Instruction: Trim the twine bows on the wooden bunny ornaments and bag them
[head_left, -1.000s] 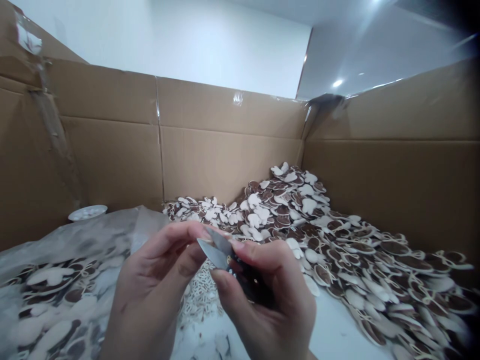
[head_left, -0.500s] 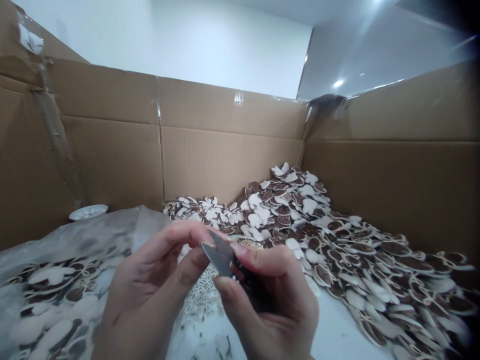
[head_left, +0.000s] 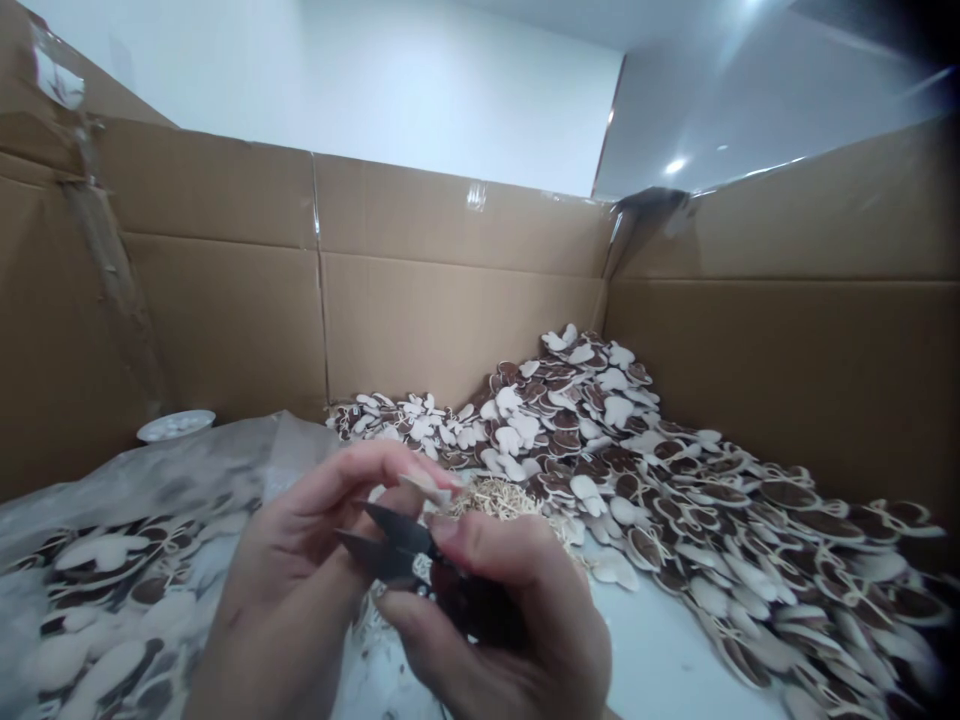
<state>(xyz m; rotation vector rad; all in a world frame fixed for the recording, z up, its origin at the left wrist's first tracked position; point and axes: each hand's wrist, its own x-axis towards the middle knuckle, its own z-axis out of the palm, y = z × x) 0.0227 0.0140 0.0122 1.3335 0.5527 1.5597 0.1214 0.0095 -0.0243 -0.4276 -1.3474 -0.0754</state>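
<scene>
My right hand (head_left: 510,610) is wrapped round a pair of dark thread snips (head_left: 397,545), whose two pointed blades stand apart and point left. Pinched in the fingers of my left hand (head_left: 315,550) is a small pale piece (head_left: 426,490), seen nearly edge-on, so its full shape is hidden. The blades lie just below this piece, close to the left thumb. Behind both hands rests a heap of cream cord offcuts (head_left: 502,495), partly covered by the fingers.
Cardboard walls (head_left: 450,290) enclose the white work surface (head_left: 675,640). A large pile of brown and white flat shapes with cord bows (head_left: 622,420) fills the right and back. At left, similar pieces (head_left: 105,550) lie by clear plastic sheeting (head_left: 225,460) and a white dish (head_left: 176,425).
The snips in my right hand have moved left and slightly down, their blades turning to point left. More of the pale piece in my left hand shows now.
</scene>
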